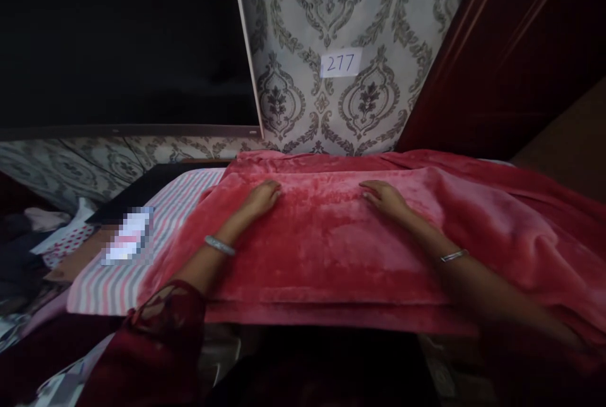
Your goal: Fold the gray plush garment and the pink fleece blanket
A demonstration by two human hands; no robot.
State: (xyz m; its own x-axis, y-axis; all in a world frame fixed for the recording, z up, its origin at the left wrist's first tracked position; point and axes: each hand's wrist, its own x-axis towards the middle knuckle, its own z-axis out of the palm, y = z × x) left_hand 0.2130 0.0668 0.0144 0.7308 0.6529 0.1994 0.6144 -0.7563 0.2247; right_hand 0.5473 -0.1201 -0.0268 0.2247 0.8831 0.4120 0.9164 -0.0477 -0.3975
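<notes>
Head view: both hands flat on a folded red blanket.

The red blanket (331,236) lies folded on the striped bed surface (118,281), its long axis running left to right, folded edge along the near side; its right part trails off loose and unfolded (cut off at the frame edge). Left hand (260,197) rests palm down near the blanket's far left corner, fingers together and flat, gripping nothing. Right hand (386,197) lies flat toward the far edge, fingers extended, pressing the fabric. A bangle sits on each wrist. A blurred-out item (127,236) lies on the stripes near the left edge, unreadable. The near foreground is too dark to make out.
</notes>
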